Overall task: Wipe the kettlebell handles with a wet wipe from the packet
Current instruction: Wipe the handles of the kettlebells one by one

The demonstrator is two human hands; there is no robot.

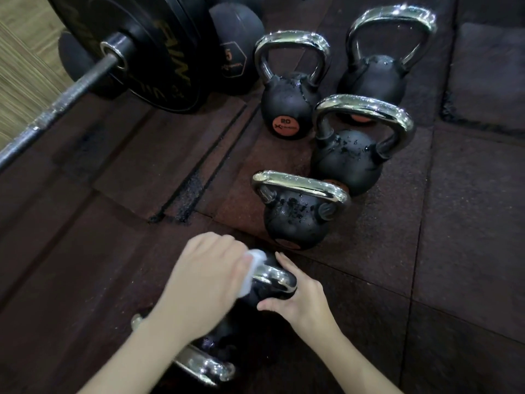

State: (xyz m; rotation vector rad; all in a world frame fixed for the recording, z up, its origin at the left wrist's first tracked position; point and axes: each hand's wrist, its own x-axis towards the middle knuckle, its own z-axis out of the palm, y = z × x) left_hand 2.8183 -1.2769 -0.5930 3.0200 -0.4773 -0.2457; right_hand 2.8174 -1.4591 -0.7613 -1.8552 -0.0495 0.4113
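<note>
the wiping step is in hand: the left hand is clenched around a white wet wipe and presses it on the chrome handle of the kettlebell at about 6 o'clock in the view. the right hand steadies that kettlebell, fingers curled against its black body just under the handle's right end. by my reckoning the wipe needs to run along the bar to its right bend, so the right hand would have to give way a little. four more kettlebells stand from 12 to 2 o'clock, the nearest just beyond the hands (whether their handles are done, i cannot tell), and another chrome handle lies under the left forearm. the wipe packet is not in view.
</note>
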